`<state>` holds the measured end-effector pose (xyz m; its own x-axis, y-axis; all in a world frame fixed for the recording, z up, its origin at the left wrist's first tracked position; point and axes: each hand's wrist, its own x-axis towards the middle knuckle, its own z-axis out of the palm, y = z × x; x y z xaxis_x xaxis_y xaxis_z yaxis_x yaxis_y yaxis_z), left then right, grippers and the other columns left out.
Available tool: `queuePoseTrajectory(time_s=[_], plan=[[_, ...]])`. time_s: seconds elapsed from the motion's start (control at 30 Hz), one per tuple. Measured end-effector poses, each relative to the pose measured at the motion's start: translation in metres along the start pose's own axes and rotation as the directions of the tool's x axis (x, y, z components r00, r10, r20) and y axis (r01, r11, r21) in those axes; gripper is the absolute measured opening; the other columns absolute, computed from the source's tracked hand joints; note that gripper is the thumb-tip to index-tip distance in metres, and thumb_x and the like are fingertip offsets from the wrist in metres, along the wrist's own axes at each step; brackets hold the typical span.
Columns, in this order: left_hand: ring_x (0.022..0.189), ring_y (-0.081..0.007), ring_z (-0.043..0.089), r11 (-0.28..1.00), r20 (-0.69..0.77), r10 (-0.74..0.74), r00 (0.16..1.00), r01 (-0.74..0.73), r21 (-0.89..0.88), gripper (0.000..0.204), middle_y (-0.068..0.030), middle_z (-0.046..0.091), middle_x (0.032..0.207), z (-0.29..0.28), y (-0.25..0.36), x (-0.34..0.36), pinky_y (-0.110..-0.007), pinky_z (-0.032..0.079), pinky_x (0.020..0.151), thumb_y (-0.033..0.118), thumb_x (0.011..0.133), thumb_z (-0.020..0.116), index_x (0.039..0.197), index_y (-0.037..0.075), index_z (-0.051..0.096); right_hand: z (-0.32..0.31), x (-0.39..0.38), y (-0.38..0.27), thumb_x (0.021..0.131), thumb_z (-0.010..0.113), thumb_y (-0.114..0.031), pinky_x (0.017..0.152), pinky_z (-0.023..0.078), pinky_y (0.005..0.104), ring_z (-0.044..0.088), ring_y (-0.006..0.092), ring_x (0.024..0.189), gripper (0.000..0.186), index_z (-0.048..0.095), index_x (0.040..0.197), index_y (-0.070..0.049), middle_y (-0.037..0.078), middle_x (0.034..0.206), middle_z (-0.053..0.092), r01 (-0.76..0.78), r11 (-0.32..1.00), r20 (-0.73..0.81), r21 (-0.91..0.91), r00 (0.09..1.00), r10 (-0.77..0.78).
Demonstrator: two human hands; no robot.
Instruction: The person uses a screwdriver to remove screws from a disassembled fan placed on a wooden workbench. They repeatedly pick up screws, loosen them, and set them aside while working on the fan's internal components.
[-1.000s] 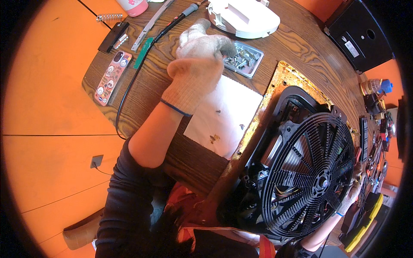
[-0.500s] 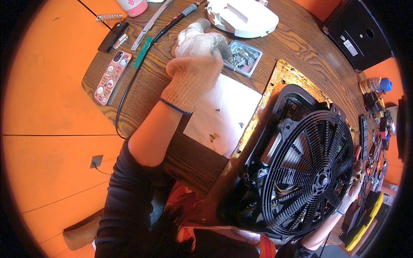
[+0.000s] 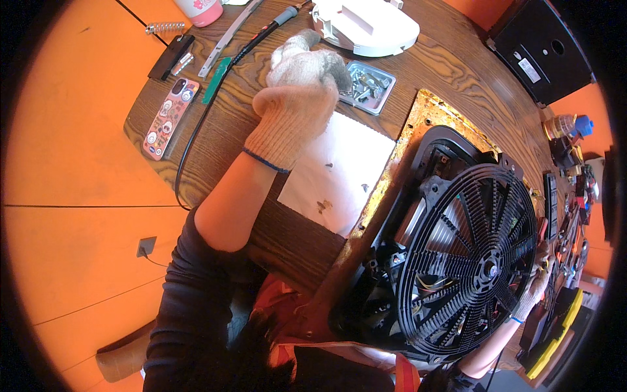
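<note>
My left hand, in a knitted work glove with a dark-stained fingertip area, is curled at the near left of a small clear tray with several metal screws in it. Its fingers are bent inward and hide whatever they may hold. Far to the right, my gloved right hand reaches past a round black fan grille. That hand is closed, partly behind the grille, and a small reddish thing shows just beyond it. The grille sits tilted on an opened black appliance housing with a rusty metal plate.
A white sheet bears several small loose parts. Further left lie a phone in a patterned case, a soldering iron and its cable. A white plastic cover is at the back, a black box back right; tools crowd the right edge.
The left hand stays curled beside the tray. The right hand has shifted slightly, and a reddish thing now shows more plainly above it. The view has moved a little.
</note>
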<state>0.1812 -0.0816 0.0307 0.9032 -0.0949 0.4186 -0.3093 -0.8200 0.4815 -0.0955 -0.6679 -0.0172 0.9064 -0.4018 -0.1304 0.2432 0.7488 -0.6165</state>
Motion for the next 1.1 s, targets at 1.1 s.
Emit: queuePoseTrajectory(time_s=[1.1], plan=[[0.122,-0.0354,0.059,0.701,-0.010,0.433,0.901,-0.329,0.632,0.023,-0.0185,0.066,0.121,0.003,-0.016,0.002,-0.043,0.046,0.106,0.010,0.091,0.062,0.108,0.017,0.076,0.040,-0.007,0.023,0.103,0.055,-0.028,0.126,0.025,0.0431,0.031,0.0271,0.151,0.066,0.030,0.156,0.002,0.019,0.164,0.030,0.042,0.992,-0.044,-0.123,0.998,-0.047]])
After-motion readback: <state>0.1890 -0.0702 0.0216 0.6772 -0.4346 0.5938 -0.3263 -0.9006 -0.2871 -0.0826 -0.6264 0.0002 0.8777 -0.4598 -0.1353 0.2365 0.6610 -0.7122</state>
